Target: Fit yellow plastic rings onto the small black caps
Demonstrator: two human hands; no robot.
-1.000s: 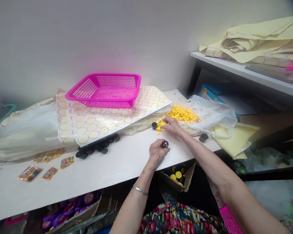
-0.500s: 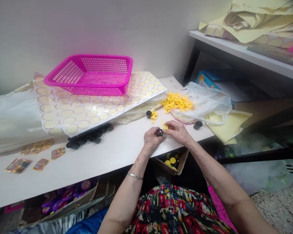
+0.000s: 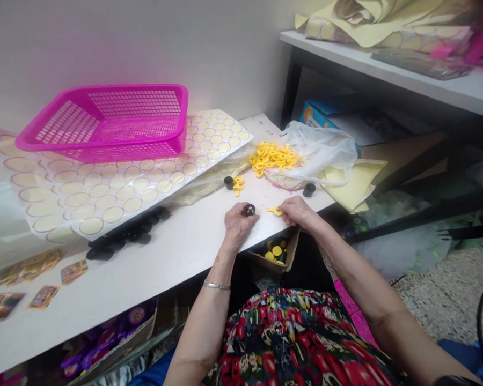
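My left hand is closed around a small black cup-like container, its open end up, with tiny coloured bits inside. To its right, my right hand pinches the ring end of a yellow plastic piece with a narrow stem pointing left toward the container, a gap between them. Beyond my hands lies a pile of yellow ring pieces. Nearer, a black container stands beside a few loose yellow pieces. Another black container is past my right hand.
A pink basket sits on sticker sheets at the left. Black parts lie along their front edge, near shiny cards. A clear bag is behind the pile. Below the table edge, a carton holds yellow-capped pieces.
My hands have moved apart. The yellow piece, close to the black container before, is now held away from it to the right. The view has shifted rightward.
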